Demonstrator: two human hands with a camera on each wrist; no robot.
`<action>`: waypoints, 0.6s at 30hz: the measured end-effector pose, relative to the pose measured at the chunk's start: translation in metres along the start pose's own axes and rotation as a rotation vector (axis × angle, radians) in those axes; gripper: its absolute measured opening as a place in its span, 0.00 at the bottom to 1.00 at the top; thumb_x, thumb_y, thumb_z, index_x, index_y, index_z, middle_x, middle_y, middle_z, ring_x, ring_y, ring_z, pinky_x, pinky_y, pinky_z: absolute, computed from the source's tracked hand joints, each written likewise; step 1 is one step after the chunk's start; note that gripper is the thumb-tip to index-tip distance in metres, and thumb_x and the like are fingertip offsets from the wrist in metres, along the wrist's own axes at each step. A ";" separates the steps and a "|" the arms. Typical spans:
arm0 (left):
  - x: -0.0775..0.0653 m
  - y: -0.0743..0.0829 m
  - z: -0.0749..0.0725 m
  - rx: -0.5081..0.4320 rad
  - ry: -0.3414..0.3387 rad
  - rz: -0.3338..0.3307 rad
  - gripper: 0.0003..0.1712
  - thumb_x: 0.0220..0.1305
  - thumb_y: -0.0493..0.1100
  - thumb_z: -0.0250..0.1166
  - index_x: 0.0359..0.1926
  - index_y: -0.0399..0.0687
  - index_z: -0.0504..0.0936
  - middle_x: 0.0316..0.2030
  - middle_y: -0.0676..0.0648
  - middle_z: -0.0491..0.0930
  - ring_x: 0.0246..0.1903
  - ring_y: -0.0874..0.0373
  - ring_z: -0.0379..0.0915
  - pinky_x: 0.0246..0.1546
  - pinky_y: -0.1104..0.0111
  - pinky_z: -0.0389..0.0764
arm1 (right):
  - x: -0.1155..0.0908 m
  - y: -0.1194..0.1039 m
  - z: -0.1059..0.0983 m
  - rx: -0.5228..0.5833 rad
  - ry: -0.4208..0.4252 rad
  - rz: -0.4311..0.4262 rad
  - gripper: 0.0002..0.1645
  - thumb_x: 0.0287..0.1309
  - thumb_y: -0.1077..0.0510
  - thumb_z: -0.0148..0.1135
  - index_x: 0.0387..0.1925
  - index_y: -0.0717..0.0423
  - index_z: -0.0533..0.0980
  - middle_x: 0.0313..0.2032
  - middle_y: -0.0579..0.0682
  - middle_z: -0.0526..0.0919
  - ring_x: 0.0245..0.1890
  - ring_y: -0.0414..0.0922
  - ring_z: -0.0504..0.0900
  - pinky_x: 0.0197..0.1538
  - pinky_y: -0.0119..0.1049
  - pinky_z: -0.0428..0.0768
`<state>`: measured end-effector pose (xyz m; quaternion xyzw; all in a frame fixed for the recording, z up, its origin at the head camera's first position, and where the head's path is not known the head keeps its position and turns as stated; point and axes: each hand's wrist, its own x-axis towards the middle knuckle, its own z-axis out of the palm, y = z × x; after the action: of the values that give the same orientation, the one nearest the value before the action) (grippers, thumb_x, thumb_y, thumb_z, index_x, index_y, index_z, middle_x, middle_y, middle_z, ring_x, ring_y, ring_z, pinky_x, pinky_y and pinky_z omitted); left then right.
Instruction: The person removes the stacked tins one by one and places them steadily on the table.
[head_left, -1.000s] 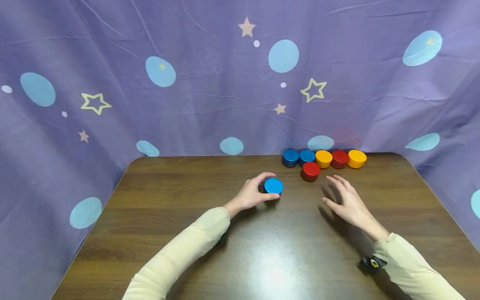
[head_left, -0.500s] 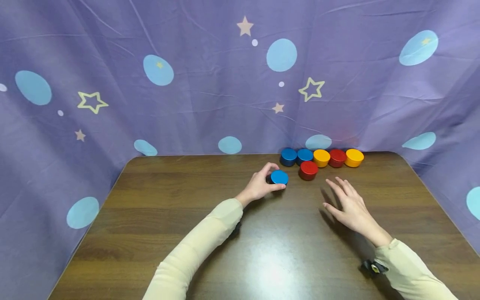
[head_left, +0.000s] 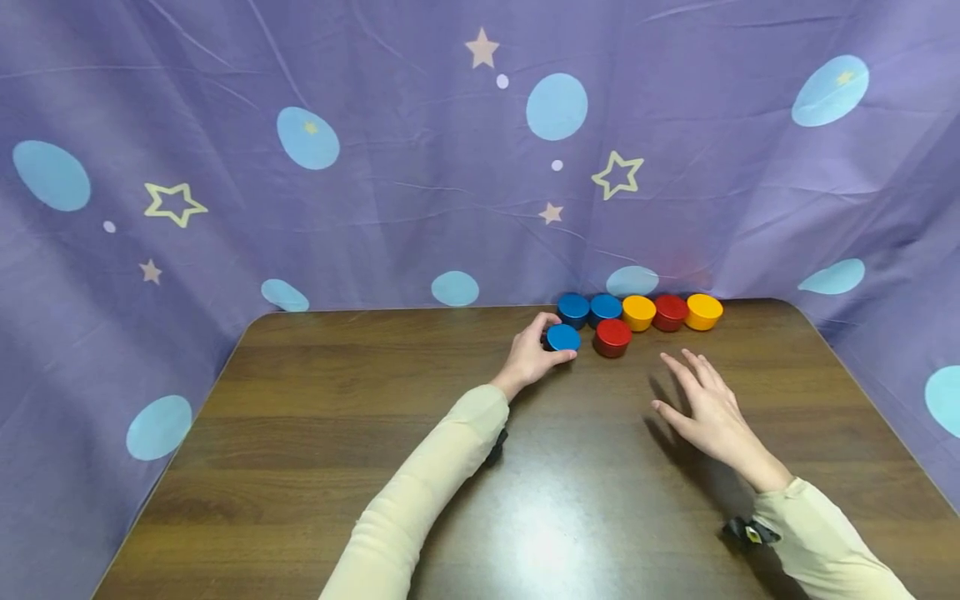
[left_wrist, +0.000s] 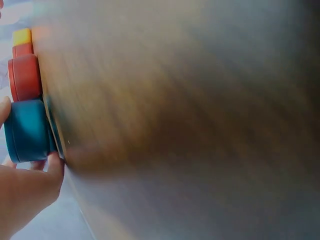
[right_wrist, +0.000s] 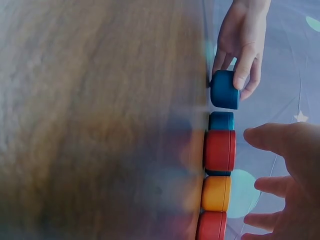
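My left hand grips a round blue tin between thumb and fingers, just in front of the back row's left end. In the left wrist view the blue tin overlaps a red one. A red tin stands to the right of the held one, in front of the row. My right hand hovers over the table to the right, fingers spread and holding nothing. In the right wrist view its fingers point toward the red tin and a yellow tin.
Along the table's back edge a row runs from left to right: a blue tin, another blue tin, a yellow tin, a red tin and a yellow tin. Behind the wooden table hangs a purple patterned curtain.
My left hand has carried the blue tin away from me and slightly right, up close to the back row. The right hand stays nearly in place, its fingers a little more spread.
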<state>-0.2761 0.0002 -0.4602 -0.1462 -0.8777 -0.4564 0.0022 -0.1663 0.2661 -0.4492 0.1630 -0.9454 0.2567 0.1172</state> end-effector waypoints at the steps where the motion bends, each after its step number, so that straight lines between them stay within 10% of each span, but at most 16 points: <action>1: 0.001 0.001 0.001 0.008 0.007 -0.007 0.31 0.53 0.45 0.75 0.57 0.47 0.73 0.54 0.45 0.76 0.53 0.52 0.70 0.54 0.64 0.70 | 0.000 0.001 0.000 0.001 0.000 0.001 0.43 0.53 0.56 0.69 0.68 0.60 0.61 0.63 0.75 0.58 0.64 0.73 0.53 0.53 0.75 0.53; 18: 0.008 0.012 0.020 -0.009 0.082 -0.121 0.33 0.52 0.44 0.76 0.57 0.42 0.71 0.51 0.42 0.78 0.54 0.48 0.70 0.56 0.61 0.68 | -0.002 0.000 0.006 -0.008 -0.008 -0.010 0.42 0.53 0.55 0.69 0.66 0.60 0.62 0.61 0.75 0.60 0.61 0.74 0.56 0.54 0.73 0.54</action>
<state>-0.2780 0.0246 -0.4608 -0.0740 -0.8821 -0.4651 0.0096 -0.1654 0.2634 -0.4553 0.1685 -0.9460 0.2515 0.1155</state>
